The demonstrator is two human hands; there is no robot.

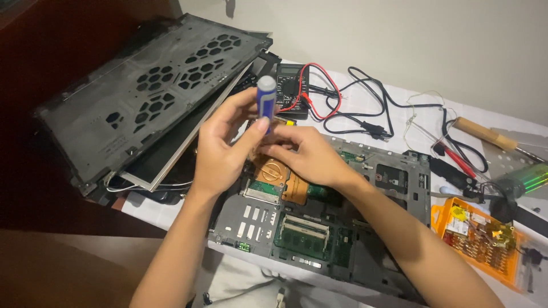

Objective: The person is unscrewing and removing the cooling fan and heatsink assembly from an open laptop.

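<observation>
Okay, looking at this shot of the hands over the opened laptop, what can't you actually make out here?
All in the head view:
- Screwdriver: only the blue-and-white handle shows; the left hand and right hand hide its tip.
- Opened laptop base: the part under the hands is covered, and the forearms cross its near edge.
- Orange bit case: blurred, contents too small to tell.
- Multimeter: display too small, partly behind the handle.
- Green cylinder: blurred, cut by the right edge.

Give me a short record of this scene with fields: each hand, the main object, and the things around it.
left hand: holds a blue and white screwdriver upright by its handle
right hand: rests on the opened laptop base, near the copper heat pipe
left of hands: removed bottom cover, tilted
behind: multimeter with red and black leads
right: orange screwdriver bit case
</observation>
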